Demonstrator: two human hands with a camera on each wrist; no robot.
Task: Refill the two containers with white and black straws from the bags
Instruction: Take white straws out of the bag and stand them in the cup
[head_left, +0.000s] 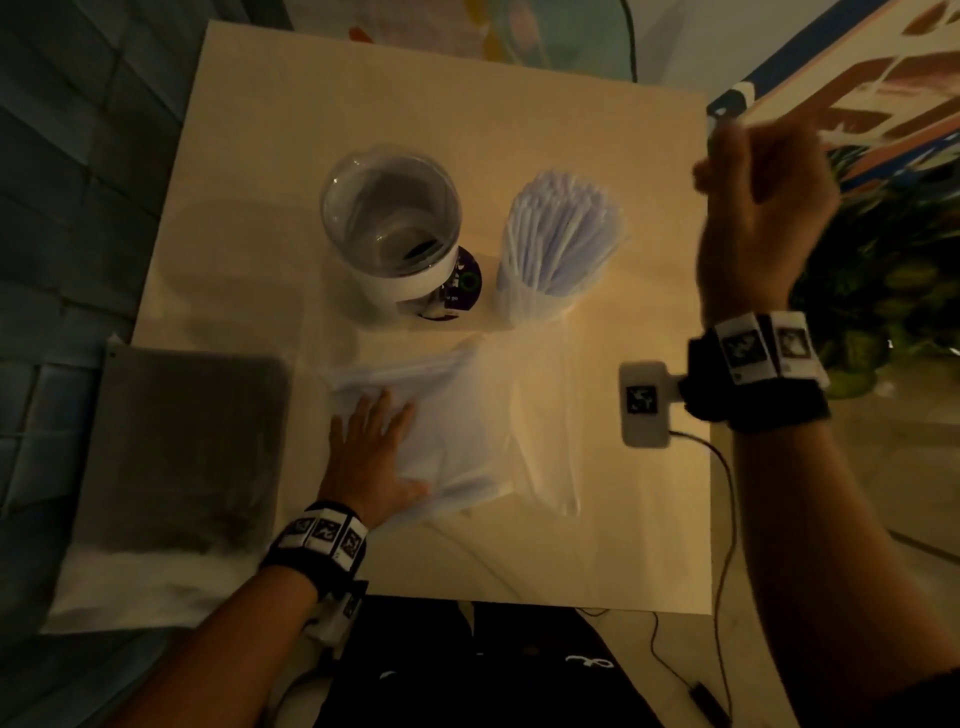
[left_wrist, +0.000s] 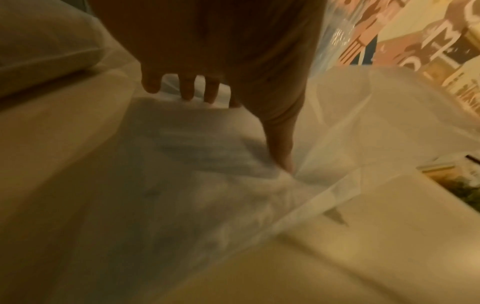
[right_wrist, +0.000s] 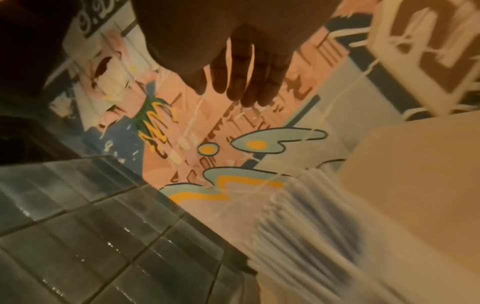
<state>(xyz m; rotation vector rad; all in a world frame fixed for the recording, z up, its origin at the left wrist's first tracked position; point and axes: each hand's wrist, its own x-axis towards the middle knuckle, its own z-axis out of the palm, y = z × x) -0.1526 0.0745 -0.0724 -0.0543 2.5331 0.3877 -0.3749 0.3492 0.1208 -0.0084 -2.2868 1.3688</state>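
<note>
An empty clear container (head_left: 382, 228) with a white band stands mid-table. To its right, a second clear container (head_left: 558, 244) is packed with upright white straws (right_wrist: 298, 222). A clear plastic bag (head_left: 441, 431) holding white straws lies flat nearer me. My left hand (head_left: 371, 447) rests palm down on it with straight fingers, the thumb (left_wrist: 280, 144) pressing the film. A dark bag of black straws (head_left: 182, 447) lies at the table's left edge. My right hand (head_left: 753, 208) is raised above the table's right edge, blurred. Its fingers (right_wrist: 239, 82) look straight, with nothing plainly in them.
The light wooden table (head_left: 467, 104) has bare surface behind the containers. A small white device (head_left: 644, 405) hangs off my right wristband, its cable trailing off the front edge. A painted board (head_left: 857, 93) and green foliage (head_left: 893, 270) lie to the right.
</note>
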